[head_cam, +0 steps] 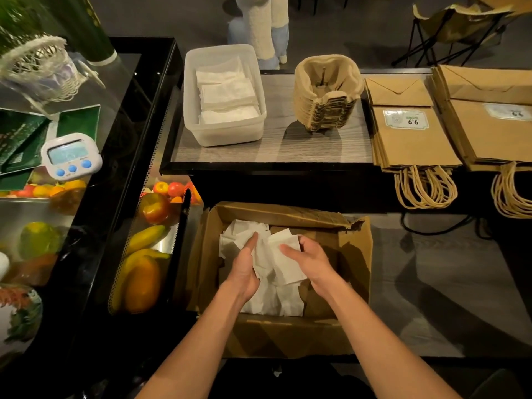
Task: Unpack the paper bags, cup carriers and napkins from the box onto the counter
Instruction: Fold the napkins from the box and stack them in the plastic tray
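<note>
The left-hand grip point(244, 272) and right-hand grip point(312, 263) are curling, half closed, round a bunch of loose white paper napkins point(285, 269) inside the open brown cardboard box point(288, 335) at 6 o'clock. Stacked brown pulp cup carriers point(325, 110) are sitting on the grey worktop point(288, 145) at 12 o'clock.

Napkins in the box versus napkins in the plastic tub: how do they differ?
The napkins in the box lie loose and jumbled; the napkins in the plastic tub sit in neat stacks. The left hand and right hand hold box napkins; the tub napkins are untouched. Both are white paper.
</note>
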